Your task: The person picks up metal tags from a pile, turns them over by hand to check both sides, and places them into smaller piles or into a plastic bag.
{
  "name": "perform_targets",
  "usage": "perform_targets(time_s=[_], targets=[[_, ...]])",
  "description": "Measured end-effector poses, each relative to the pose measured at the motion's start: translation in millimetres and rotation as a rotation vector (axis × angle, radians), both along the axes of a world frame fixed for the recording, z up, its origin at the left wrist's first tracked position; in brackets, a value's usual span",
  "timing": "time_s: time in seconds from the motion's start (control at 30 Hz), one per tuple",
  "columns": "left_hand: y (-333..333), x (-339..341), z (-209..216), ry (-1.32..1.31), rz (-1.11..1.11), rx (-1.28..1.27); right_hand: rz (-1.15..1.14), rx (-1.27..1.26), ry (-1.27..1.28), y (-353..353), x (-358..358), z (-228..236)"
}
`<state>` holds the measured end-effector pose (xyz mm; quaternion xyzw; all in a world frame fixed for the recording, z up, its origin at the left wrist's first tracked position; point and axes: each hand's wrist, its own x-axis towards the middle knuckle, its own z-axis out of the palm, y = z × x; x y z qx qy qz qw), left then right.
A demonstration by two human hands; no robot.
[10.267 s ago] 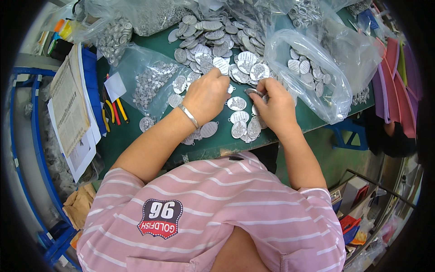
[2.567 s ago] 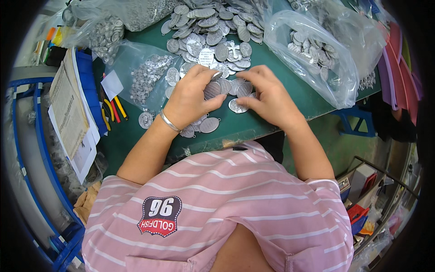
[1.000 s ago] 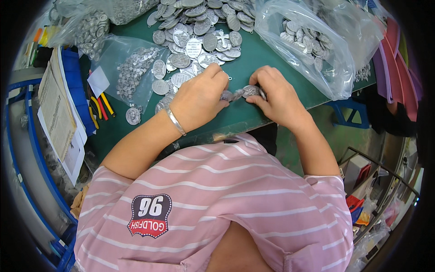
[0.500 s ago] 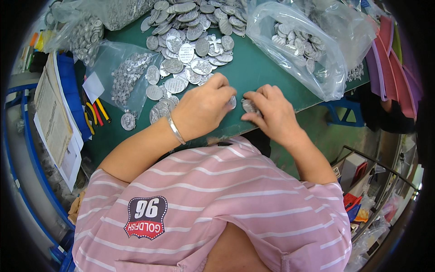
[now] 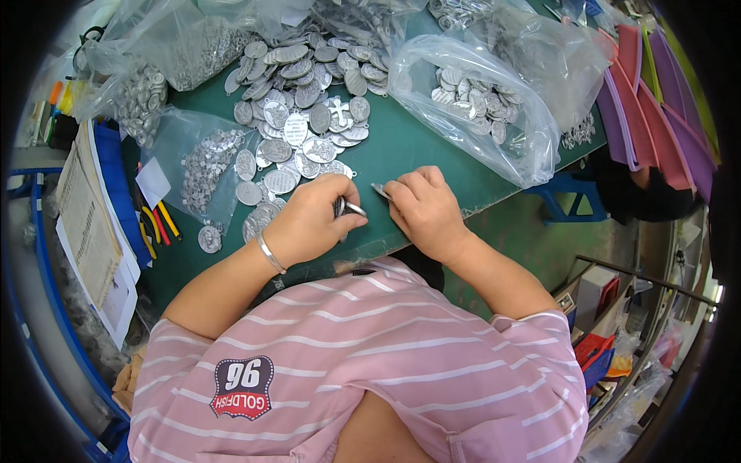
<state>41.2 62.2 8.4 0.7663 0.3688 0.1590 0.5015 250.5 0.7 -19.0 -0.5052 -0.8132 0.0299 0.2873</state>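
My left hand, with a silver bangle on its wrist, is closed on silver oval medals that show edge-on between thumb and fingers; I cannot tell how many. To its right, my right hand is closed, with the end of a silver medal sticking out past its fingertips. Most of that medal is hidden by the fingers. The two hands are apart, above the green tabletop near its front edge. Beyond my left hand lies a loose pile of silver oval medals, some with relief figures, and a cross-shaped piece.
An open clear bag of medals lies at the right. Bags of small metal parts lie at the left, with pliers and coloured-handled tools nearby. Pink and purple sheets stand far right. A blue stool is below the table edge.
My hands have moved: the left slightly down and left, the right slightly left with its fingers more closed. The whole view has shifted a little, so the tabletop things appear further left.
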Motion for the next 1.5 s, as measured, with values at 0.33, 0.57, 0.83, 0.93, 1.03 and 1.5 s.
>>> perform_targets(time_s=[0.33, 0.57, 0.83, 0.93, 1.03, 1.5], targets=[[53.9, 78.7, 43.2, -0.718, 0.347, -0.888, 0.018, 0.015, 0.126, 3.9, -2.1, -2.9], [89.5, 144.2, 50.6, -0.689, 0.022, -0.776, -0.001, -0.018, 0.226, 5.1, -0.7, -6.5], [88.3, 60.6, 37.5, -0.667, 0.439, -0.513, -0.238, 0.302, 0.17, 38.5, 36.6, 23.3], [73.1, 20.3, 26.5, -0.589, 0.56, -0.389, -0.532, 0.339, -0.102, 65.9, 60.1, 51.7], [33.0, -2.1, 20.8, -0.196, 0.414, -0.121, -0.403, 0.135, -0.085, 56.3, 49.4, 54.6], [-12.1, -15.4, -11.9, -0.082, 0.198, 0.439, -0.05, -0.561, 0.128, 24.3, -12.1, 45.7]])
